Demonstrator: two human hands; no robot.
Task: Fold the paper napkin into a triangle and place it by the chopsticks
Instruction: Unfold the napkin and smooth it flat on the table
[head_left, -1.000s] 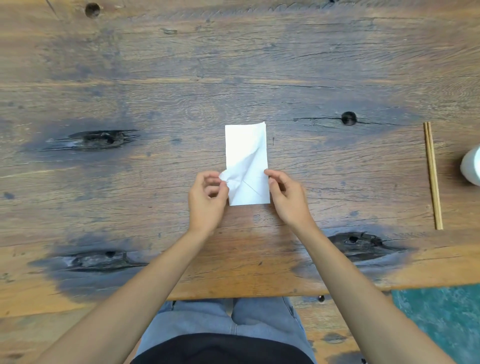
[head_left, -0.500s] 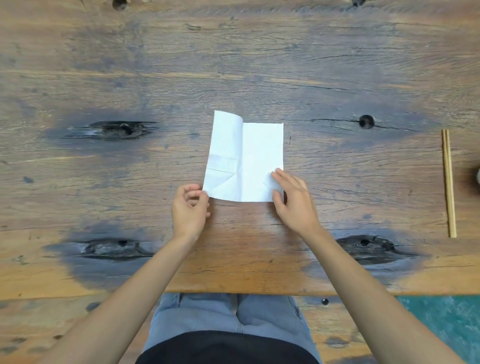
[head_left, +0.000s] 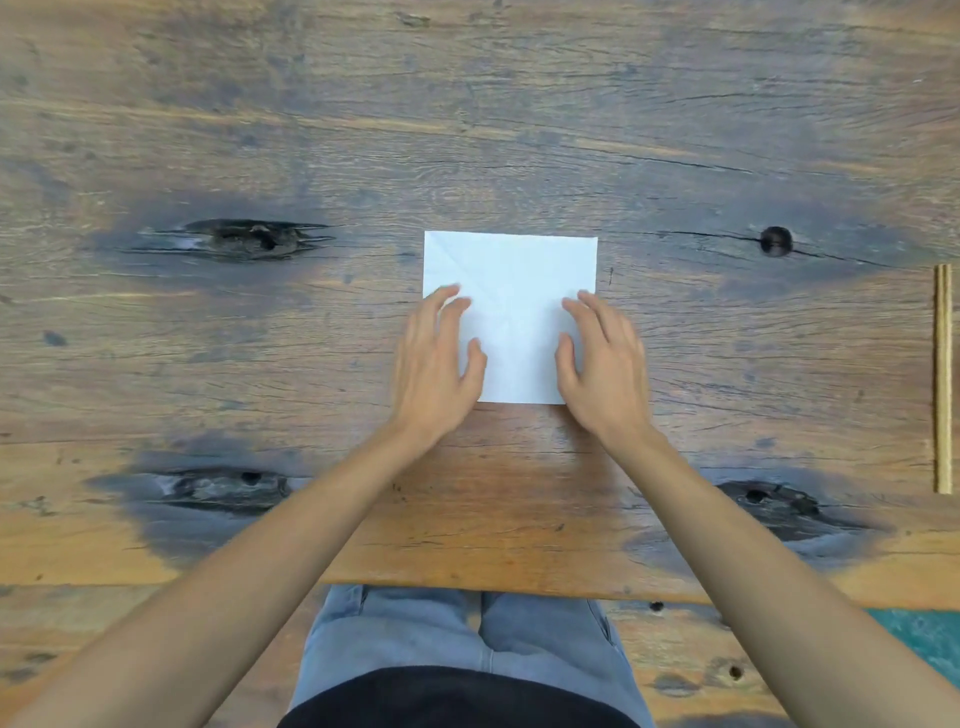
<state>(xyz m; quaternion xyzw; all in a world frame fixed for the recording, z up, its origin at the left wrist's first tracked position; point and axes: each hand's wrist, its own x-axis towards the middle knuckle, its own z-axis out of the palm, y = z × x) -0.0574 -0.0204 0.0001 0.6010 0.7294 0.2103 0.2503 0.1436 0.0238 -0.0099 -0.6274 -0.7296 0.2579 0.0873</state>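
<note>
Left hand (head_left: 434, 358) and right hand (head_left: 605, 364) lie flat, fingers straight.

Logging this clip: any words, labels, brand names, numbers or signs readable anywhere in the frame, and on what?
None: no text, number or sign shows anywhere.
Paper napkin: plain white, creases only.
Chopsticks: bare wood, no marking visible.
Table: only grain, knots and dark stains.
Left hand and right hand cover parts of the napkin.
</note>
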